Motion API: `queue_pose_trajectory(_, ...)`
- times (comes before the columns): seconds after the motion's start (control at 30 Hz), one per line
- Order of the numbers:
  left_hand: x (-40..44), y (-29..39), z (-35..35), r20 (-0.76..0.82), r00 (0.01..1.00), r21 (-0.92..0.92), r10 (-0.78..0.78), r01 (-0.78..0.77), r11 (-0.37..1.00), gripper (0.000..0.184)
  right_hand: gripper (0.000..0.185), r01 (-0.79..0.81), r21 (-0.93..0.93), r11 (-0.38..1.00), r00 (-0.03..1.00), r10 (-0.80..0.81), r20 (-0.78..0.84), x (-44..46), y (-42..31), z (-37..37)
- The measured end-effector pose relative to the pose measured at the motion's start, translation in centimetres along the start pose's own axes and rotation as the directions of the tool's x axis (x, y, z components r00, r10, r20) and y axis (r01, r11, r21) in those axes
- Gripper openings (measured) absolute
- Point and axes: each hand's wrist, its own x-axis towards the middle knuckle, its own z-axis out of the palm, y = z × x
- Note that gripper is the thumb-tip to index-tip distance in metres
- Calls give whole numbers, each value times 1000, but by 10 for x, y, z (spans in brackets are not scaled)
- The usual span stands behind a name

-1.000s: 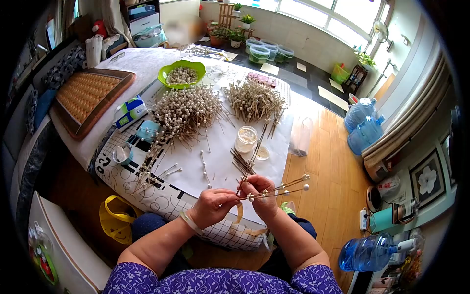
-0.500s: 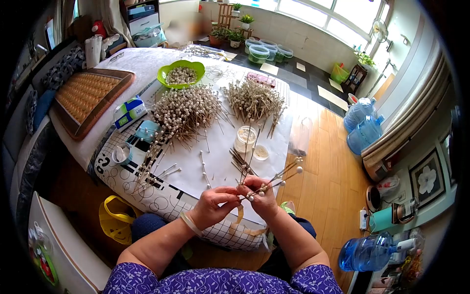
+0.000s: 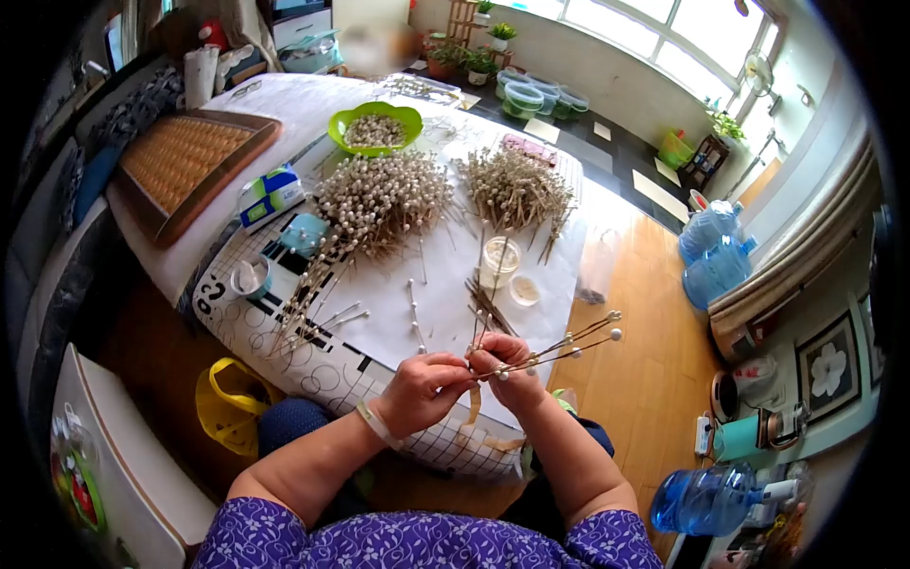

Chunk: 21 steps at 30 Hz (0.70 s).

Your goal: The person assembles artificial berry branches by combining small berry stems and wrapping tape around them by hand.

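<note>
My right hand is closed round a few thin brown stems with white berry-like beads, which fan out to the right. At the lower ends of these stems my left hand pinches with thumb and forefinger, its fingertips meeting those of the right. A strip of tan tape hangs below the joined hands and curls onto the checked cloth. Just beyond the hands lie a bundle of bare brown sticks and a single beaded stem. The fingers partly hide where tape and stems meet.
Two heaps of beaded stems, a left heap and a right heap, cover the white paper. Behind is a green bowl of beads. An open round tub, its lid and a white cup stand nearer.
The camera view has shifted, so the table sits farther right and slightly higher. Both hands keep their hold, and the beaded stems now lean lower toward the right.
</note>
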Motion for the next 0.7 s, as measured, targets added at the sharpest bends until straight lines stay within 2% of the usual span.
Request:
queue_pose_trajectory(0.13,-2,2,-8,5,999,41,46,-46,998,8,8,-19,-62,998,1000,20,21,4,5,-1)
queue_pose_trajectory(0.23,-4,-1,-12,0,999,37,50,-50,998,9,2,-12,4,1000,994,12,113,7,13,0)
queue_pose_trajectory(0.3,-5,-2,-13,-8,998,28,60,-60,998,9,7,59,-26,998,997,-58,41,6,11,8)
queue_pose_trajectory(0.6,-7,-2,-17,-5,998,69,67,-66,995,12,5,3,67,998,999,-6,37,8,13,10)
queue_pose_trajectory(0.63,-8,-3,-17,-24,997,75,76,-74,994,12,10,39,22,999,998,-40,50,10,16,9)
queue_pose_trajectory(0.7,-10,-2,-17,-47,996,84,81,-77,994,12,19,-23,73,997,995,15,98,14,12,7)
